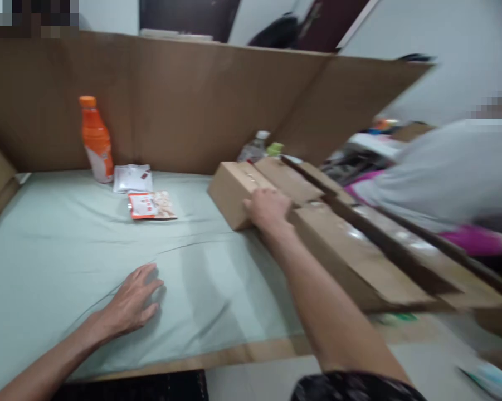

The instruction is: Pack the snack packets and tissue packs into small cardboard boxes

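Observation:
My right hand point(271, 207) reaches out to a small closed cardboard box point(229, 197) on the cloth. Its thumb is at the near edge and the other fingers curl over the top, gripping the box. My left hand point(134, 298) rests low over the pale green cloth point(87, 245), fingers apart, with nothing in it. Beyond it lie an orange and white snack packet point(152, 205) and a white packet point(132, 179). An orange bottle with a white lower part point(97, 142) stands upright behind them.
More cardboard boxes point(342, 245) line the right side. Behind them show a clear bottle point(254, 147) and a green cap point(274, 149). A tall cardboard panel point(171, 100) closes off the back. At far right is another person in a grey top point(451, 172).

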Available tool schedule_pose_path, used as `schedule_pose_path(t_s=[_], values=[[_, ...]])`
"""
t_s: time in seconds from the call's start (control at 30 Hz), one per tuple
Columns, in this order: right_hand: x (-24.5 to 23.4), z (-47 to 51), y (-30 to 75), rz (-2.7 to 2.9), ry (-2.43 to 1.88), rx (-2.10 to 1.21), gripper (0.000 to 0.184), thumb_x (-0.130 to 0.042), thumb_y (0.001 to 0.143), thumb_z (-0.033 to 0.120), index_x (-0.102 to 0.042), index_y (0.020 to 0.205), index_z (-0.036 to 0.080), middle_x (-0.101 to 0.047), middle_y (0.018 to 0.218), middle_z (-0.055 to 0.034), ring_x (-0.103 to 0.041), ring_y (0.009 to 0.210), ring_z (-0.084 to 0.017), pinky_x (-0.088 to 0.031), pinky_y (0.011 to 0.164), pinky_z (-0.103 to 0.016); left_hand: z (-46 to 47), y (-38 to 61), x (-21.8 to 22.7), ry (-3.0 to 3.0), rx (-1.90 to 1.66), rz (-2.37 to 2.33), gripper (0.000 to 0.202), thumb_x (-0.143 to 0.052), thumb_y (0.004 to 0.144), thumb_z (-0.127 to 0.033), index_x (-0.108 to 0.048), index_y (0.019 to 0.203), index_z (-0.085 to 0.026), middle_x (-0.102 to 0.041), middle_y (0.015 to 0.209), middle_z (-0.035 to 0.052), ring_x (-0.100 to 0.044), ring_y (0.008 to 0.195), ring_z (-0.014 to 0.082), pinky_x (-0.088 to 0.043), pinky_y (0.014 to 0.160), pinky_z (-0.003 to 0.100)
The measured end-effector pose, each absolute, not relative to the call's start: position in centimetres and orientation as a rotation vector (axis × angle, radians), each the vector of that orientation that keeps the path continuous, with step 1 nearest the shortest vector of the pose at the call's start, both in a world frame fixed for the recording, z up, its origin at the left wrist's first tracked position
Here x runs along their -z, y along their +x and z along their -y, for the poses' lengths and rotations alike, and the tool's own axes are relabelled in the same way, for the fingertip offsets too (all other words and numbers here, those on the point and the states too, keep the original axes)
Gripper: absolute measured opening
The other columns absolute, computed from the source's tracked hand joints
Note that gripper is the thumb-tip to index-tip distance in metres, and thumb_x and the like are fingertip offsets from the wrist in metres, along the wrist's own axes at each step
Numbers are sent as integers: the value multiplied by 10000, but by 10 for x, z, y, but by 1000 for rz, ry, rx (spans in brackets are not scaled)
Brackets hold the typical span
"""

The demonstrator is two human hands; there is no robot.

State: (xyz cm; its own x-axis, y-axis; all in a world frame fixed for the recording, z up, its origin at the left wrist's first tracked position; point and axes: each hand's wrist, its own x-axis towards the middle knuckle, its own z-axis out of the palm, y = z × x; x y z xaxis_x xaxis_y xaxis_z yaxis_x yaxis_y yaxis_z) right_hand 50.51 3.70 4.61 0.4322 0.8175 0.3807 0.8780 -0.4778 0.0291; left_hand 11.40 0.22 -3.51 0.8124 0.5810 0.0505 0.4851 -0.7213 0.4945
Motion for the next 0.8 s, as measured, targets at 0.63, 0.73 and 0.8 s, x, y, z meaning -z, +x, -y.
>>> schedule_pose_path(t_s=[0.63, 0.73, 0.8], values=[[145, 10, 350, 2039, -1827, 229, 534, -324, 1021, 457, -618, 1367, 177, -616, 1456, -187, -575, 1351, -339, -469, 1076, -535, -211, -175, -134, 2241, -1035, -2231, 629, -442, 982, -504, -532, 1343, 3, -349, 1650, 68, -278, 1535, 357, -196, 1274, 455], [140, 9, 348, 2037, -1871, 216, 509, -339, 1021, 425, -627, 1369, 190, -620, 1460, -172, -573, 1356, -332, -461, 1083, -538, -249, -179, -151, 2224, -972, -2246, 440, -630, 964, -453, -649, 1213, -90, -560, 1503, 78, -454, 1452, 333, -327, 1232, 535], [137, 7, 345, 2032, -1883, 201, 492, -355, 1022, 407, -631, 1375, 206, -621, 1464, -160, -570, 1360, -326, -458, 1086, -539, -257, -176, -155, 2234, -916, -2221, 389, -673, 981, -419, -657, 1239, -129, -630, 1379, 106, -608, 1278, 316, -499, 1095, 539]])
